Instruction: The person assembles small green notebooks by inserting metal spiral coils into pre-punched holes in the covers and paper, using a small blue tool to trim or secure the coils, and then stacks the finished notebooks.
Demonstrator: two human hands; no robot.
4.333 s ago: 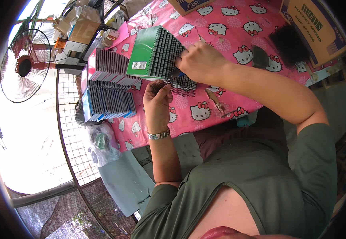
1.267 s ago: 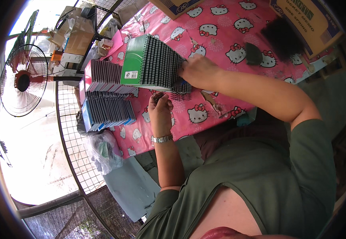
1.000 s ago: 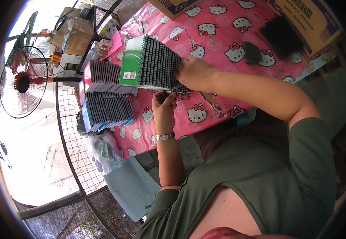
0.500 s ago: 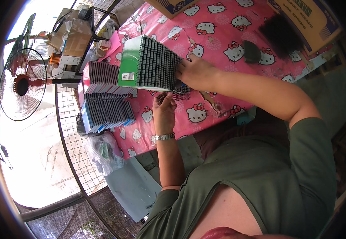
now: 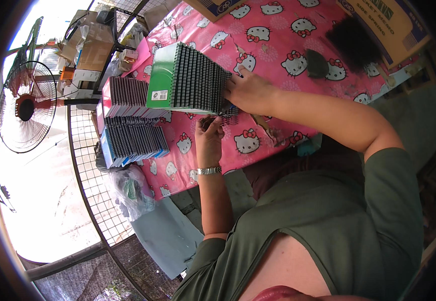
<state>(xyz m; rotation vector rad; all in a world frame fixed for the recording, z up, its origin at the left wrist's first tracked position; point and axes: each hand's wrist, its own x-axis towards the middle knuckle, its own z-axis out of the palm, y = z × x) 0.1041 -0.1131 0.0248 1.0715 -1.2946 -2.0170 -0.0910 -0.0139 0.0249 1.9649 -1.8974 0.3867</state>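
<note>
A long row of spiral notebooks (image 5: 195, 83) stands packed together on the table, a green cover facing left and black coils upward. At the row's right end, my right hand (image 5: 250, 91) has its fingers curled against the last notebook, its fingertips partly hidden. Just below the row's near edge is my left hand (image 5: 209, 138), with a metal watch on the wrist. Its fingers are closed around something small and dark that I cannot make out. Loose black coil wire (image 5: 232, 118) shows between my two hands, under the row's end.
Two more notebook rows, one pink-covered (image 5: 127, 98) and one blue-covered (image 5: 133, 140), stand at the left. A black bristly heap (image 5: 353, 45) and a cardboard box (image 5: 391, 30) lie far right on the pink patterned tablecloth (image 5: 273, 57). A plastic bag (image 5: 132, 190) hangs by the table's left edge.
My left hand has shifted very slightly right, closer to the row's near edge. My right hand stays at the row's right end.
</note>
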